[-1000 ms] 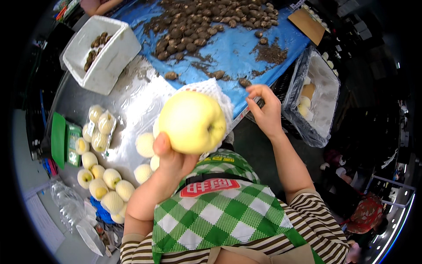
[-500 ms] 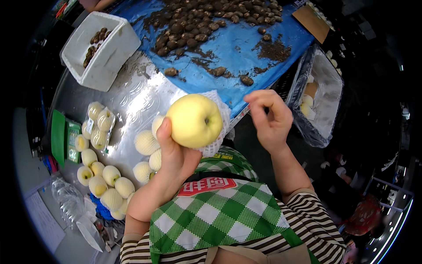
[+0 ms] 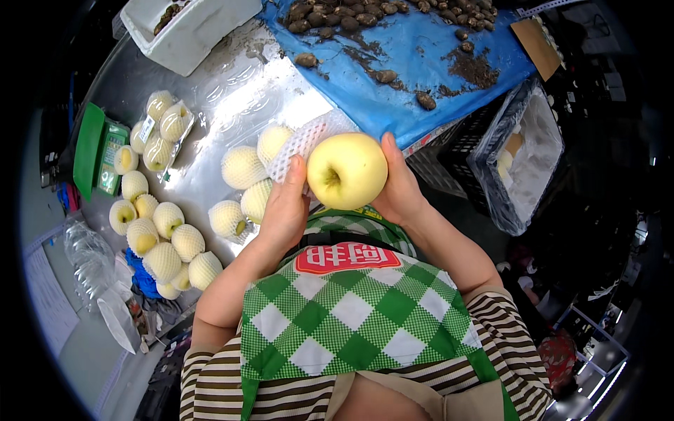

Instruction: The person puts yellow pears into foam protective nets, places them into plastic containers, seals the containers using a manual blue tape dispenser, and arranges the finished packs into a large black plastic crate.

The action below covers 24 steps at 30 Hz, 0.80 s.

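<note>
A large yellow apple (image 3: 349, 170), bare of wrapping, is held up in front of my apron with its hollow facing me. My right hand (image 3: 401, 184) is closed on it from the right, thumb along its upper side. At its left, my left hand (image 3: 286, 210) pinches a white foam net sleeve (image 3: 316, 135), which spreads behind the apple's upper left. Whether the left fingers also press on the apple is partly hidden. Just left of that hand, several apples in foam nets (image 3: 244, 168) rest on the metal table (image 3: 225, 91).
More netted apples (image 3: 188, 243) and a clear pack of apples (image 3: 161, 130) lie leftward, beside a green scale (image 3: 111, 158). A white foam box (image 3: 186, 42) stands far left. Brown, soil-covered tubers (image 3: 385, 76) lie on blue sheeting (image 3: 372, 105). At right is a plastic-lined crate (image 3: 526, 161).
My right hand has come in from the right and taken hold of the apple. The apple has turned, and the foam net is now at its left rather than its right. The view has shifted.
</note>
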Tool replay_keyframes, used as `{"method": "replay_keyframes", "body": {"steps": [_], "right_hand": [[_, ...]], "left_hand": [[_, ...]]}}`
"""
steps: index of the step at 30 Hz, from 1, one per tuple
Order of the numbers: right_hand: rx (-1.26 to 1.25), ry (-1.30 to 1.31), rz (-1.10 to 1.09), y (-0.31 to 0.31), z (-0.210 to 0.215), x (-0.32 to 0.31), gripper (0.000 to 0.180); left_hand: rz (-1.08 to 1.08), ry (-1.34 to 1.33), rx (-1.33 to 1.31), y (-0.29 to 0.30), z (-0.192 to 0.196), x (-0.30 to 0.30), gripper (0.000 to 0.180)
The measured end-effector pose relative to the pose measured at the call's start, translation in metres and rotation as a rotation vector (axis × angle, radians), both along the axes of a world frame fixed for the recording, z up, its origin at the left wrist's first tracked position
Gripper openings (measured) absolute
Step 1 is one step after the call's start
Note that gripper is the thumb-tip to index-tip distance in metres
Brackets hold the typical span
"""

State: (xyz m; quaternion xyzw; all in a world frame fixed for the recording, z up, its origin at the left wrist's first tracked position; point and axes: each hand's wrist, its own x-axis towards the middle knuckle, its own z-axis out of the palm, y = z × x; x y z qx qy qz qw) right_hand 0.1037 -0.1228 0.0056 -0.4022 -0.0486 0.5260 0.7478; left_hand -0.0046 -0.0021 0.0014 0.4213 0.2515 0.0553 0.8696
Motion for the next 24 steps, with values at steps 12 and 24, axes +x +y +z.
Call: {"method": "replay_keyframes", "body": {"steps": [12,24], "right_hand": [[-0.128,-0.321,0.02,0.008,-0.023,-0.016,0.046],[-0.253,-1.199,0.085,-0.005,-0.004,-0.014,0.082]], "left_hand": [[-0.08,-0.112,0.651,-0.004,0.002,-0.02,0.075],[0.078,-0.061,-0.098,-0.004,-0.003,-0.019,0.058]]}}
